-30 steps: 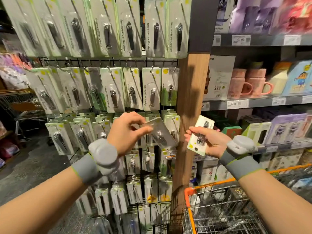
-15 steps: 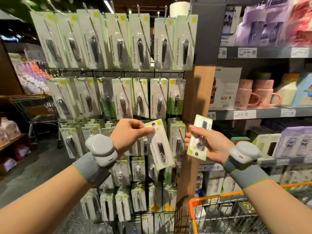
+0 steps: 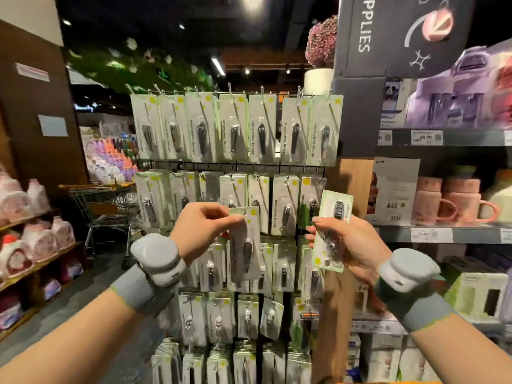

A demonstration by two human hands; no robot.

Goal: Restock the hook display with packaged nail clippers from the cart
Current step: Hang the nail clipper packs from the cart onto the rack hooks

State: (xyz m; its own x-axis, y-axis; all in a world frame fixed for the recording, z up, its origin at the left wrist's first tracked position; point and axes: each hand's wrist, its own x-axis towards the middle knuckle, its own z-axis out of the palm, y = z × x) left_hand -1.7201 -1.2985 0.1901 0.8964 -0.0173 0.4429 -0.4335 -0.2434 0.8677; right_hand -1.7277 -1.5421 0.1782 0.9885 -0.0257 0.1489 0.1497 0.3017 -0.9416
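Dark ceiling (image 3: 194, 29) — wooden post (image 3: 349, 195)

Worn on the head, facing forward and level at the hook display (image 3: 235, 189). Close enough for both hands to reach in from below. Single view only.

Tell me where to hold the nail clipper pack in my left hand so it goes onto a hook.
Pinch the top left corner of the nail clipper pack, coming from the left as the left hand does now. The pack hangs upright, so that probably leaves the middle of the top edge free to meet a hook.
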